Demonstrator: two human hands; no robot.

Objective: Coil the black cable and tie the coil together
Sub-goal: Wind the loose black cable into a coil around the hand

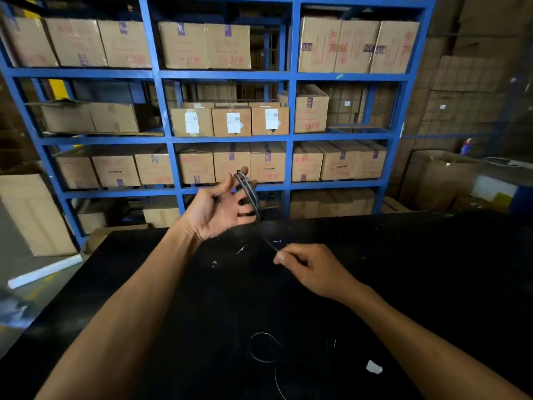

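Note:
My left hand (222, 209) is raised palm-up above the far edge of the black table (432, 269), fingers spread, with several loops of the black cable (250, 194) wound around them. From the coil the cable runs down to my right hand (311, 269), which pinches it between thumb and fingers just above the table. More slack cable (264, 349) lies in loose loops on the table near the front edge, hard to see against the dark surface.
A small white scrap (374, 367) lies on the table near the slack cable, and tiny white bits (241, 249) lie by my hands. Behind the table stands a blue shelf rack (291, 134) full of cardboard boxes. More boxes (438, 180) are stacked at right.

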